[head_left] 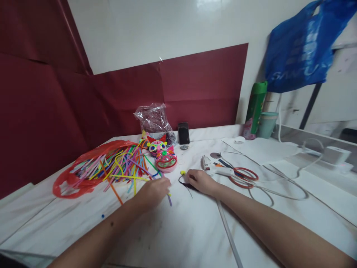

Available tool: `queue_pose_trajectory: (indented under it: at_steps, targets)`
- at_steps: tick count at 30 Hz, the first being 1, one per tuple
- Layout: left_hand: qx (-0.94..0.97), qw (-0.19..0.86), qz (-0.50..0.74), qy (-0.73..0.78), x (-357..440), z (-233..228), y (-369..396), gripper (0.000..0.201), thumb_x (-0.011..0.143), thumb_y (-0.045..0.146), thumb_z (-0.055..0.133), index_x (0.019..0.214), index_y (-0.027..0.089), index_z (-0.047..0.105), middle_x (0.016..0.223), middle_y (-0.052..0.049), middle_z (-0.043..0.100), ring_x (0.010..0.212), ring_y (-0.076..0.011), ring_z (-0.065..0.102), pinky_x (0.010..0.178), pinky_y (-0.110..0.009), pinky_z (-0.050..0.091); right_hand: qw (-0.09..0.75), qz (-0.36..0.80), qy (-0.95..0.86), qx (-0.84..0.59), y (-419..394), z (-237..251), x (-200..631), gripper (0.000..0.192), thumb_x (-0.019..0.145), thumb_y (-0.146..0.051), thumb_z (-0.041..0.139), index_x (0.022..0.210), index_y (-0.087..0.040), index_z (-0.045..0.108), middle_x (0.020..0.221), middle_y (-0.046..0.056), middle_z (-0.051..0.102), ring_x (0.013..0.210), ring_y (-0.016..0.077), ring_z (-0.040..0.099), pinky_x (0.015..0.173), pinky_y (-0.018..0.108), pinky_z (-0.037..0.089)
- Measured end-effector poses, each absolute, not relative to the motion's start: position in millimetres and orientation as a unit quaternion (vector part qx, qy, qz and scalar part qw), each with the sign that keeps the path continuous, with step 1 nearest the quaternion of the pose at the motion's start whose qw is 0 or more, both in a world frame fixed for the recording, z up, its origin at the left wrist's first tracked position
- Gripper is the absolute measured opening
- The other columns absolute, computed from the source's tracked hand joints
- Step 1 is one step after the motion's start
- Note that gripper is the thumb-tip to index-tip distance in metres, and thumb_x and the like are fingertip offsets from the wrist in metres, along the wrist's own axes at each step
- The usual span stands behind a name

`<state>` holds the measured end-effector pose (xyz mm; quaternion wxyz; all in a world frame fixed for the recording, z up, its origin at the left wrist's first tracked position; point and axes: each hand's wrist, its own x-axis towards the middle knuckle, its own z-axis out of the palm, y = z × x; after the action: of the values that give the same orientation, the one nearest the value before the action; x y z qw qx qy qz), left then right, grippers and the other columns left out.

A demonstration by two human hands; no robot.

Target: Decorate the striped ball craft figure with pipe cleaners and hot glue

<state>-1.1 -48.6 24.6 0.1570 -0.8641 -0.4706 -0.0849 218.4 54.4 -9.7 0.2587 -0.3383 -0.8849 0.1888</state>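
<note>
My left hand (156, 190) is over the table beside the pile of colourful pipe cleaners (117, 162), its fingers curled together; what they hold, if anything, is hidden. A purple pipe cleaner (170, 200) pokes out just past its fingertips. To the right, my right hand (201, 181) rests on the tabletop with bent fingers. A thin black strand (185, 184) and a small yellow piece (182, 172) lie at its fingertips, and I cannot make out whether they are gripped. Beyond both hands sits a bright pink animal-faced craft figure (164, 158).
A white glue gun (221, 171), red-handled scissors (247, 175) and looped grey cable (292, 197) lie right of my right hand. A red plastic bag (67, 188) is under the pipe cleaners. Behind stand a phone (183, 133), a green spray can (256, 111) and a cup (267, 124).
</note>
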Motion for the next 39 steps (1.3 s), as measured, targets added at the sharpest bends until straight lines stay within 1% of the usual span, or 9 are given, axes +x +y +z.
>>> queue_pose_trajectory:
  at_steps: [4, 7, 9, 13, 20, 24, 31, 34, 39]
  targets:
    - [-0.771, 0.038, -0.156, -0.616, -37.8, 36.2, -30.5, 0.022, 0.085, 0.02, 0.042, 0.091, 0.02, 0.063, 0.096, -0.005, 0.066, 0.091, -0.0164, 0.059, 0.082, -0.027, 0.045, 0.269, 0.193, -0.876, -0.352, 55.0, -9.7, 217.3, 0.014, 0.082, -0.017, 0.048, 0.077, -0.017, 0.061, 0.079, 0.005, 0.068, 0.071, 0.0158, 0.061, 0.063, 0.022, 0.04]
    - [-0.789, -0.03, -0.12, -0.602, -54.8, 35.7, -27.5, 0.021, 0.078, 0.017, 0.049, 0.092, 0.021, 0.065, 0.097, -0.005, 0.065, 0.095, -0.0174, 0.057, 0.086, -0.027, 0.042, 0.27, 0.199, -0.873, -0.356, 54.8, -10.3, 216.1, 0.013, 0.082, -0.018, 0.05, 0.077, -0.018, 0.062, 0.083, 0.005, 0.068, 0.074, 0.0163, 0.061, 0.064, 0.022, 0.04]
    - [-0.82, -0.034, -0.079, -0.566, -52.5, 31.7, -25.8, 0.017, 0.076, 0.017, 0.051, 0.085, 0.022, 0.066, 0.089, -0.004, 0.065, 0.092, -0.0173, 0.057, 0.086, -0.026, 0.041, 0.27, 0.203, -0.869, -0.361, 55.4, -10.0, 216.1, 0.013, 0.081, -0.018, 0.05, 0.077, -0.018, 0.062, 0.082, 0.005, 0.068, 0.073, 0.0157, 0.061, 0.064, 0.022, 0.04]
    - [-0.815, 0.011, -0.04, -0.578, -29.0, 29.3, -12.9, 0.02, 0.082, 0.022, 0.047, 0.069, 0.02, 0.062, 0.077, -0.003, 0.063, 0.079, -0.0162, 0.058, 0.076, -0.025, 0.042, 0.278, 0.2, -0.855, -0.391, 60.9, -8.9, 217.9, 0.016, 0.08, -0.013, 0.046, 0.077, -0.016, 0.062, 0.075, 0.005, 0.067, 0.067, 0.015, 0.059, 0.061, 0.022, 0.04]
    - [-0.746, 0.089, -0.05, -0.658, 8.5, 18.7, 17.5, 0.023, 0.085, 0.022, 0.043, 0.085, 0.017, 0.065, 0.085, -0.012, 0.066, 0.079, -0.0236, 0.062, 0.069, -0.032, 0.044, 0.249, 0.203, -0.861, -0.395, 64.5, -7.2, 219.2, 0.02, 0.074, -0.007, 0.047, 0.077, -0.017, 0.065, 0.077, 0.003, 0.069, 0.07, 0.014, 0.061, 0.064, 0.02, 0.042]
    - [-0.728, 0.116, -0.058, -0.674, 12.6, -0.6, 17.6, 0.028, 0.088, 0.019, 0.036, 0.088, 0.014, 0.063, 0.086, -0.013, 0.066, 0.08, -0.0227, 0.064, 0.069, -0.031, 0.044, 0.224, 0.19, -0.872, -0.392, 59.9, -4.1, 217.6, 0.018, 0.075, -0.009, 0.05, 0.077, -0.017, 0.065, 0.082, 0.005, 0.07, 0.075, 0.0161, 0.062, 0.067, 0.022, 0.042]
    - [-0.731, 0.13, -0.072, -0.666, 3.6, -9.4, 16.6, 0.024, 0.087, 0.018, 0.04, 0.083, 0.014, 0.063, 0.084, -0.01, 0.066, 0.077, -0.0195, 0.063, 0.064, -0.028, 0.044, 0.209, 0.165, -0.882, -0.39, 55.5, -3.5, 216.4, 0.017, 0.08, -0.012, 0.049, 0.081, -0.016, 0.066, 0.089, 0.009, 0.069, 0.084, 0.0188, 0.062, 0.075, 0.025, 0.042]
    - [-0.745, 0.145, -0.079, -0.646, 5.1, -6.1, 12.4, 0.026, 0.089, 0.018, 0.037, 0.081, 0.015, 0.062, 0.083, -0.008, 0.065, 0.077, -0.0183, 0.062, 0.065, -0.028, 0.042, 0.225, 0.162, -0.874, -0.399, 54.4, -2.7, 216.4, 0.02, 0.081, -0.011, 0.047, 0.088, -0.015, 0.066, 0.092, 0.009, 0.069, 0.085, 0.0181, 0.063, 0.075, 0.024, 0.043]
    - [-0.771, 0.242, -0.158, -0.568, 5.9, -4.9, 6.1, 0.028, 0.091, 0.018, 0.037, 0.075, 0.018, 0.06, 0.072, -0.003, 0.06, 0.071, -0.015, 0.059, 0.063, -0.026, 0.04, 0.321, 0.169, -0.835, -0.413, 53.6, -2.0, 214.7, 0.028, 0.085, -0.013, 0.045, 0.109, -0.014, 0.059, 0.091, 0.009, 0.069, 0.079, 0.0176, 0.064, 0.072, 0.026, 0.046]
